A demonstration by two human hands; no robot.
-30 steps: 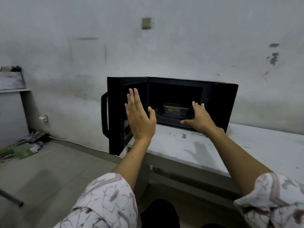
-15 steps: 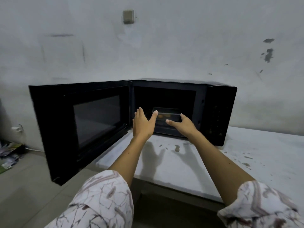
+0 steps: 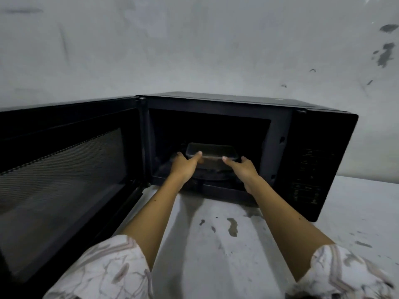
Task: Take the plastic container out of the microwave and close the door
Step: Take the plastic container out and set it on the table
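Since half a second ago: both hands advanced into microwave (image 3: 248, 134) cavity. Plastic container (image 3: 212, 152) inside on turntable, long axis left-right. Left hand (image 3: 186, 165) and right hand (image 3: 242, 168) bracketing short ends, equally near, thumbs on rim; grip closure indeterminate

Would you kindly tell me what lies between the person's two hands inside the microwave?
In the head view, the plastic container lies between the left hand and right hand, on the turntable.

Dim light, dark cavity, blurred warped edges
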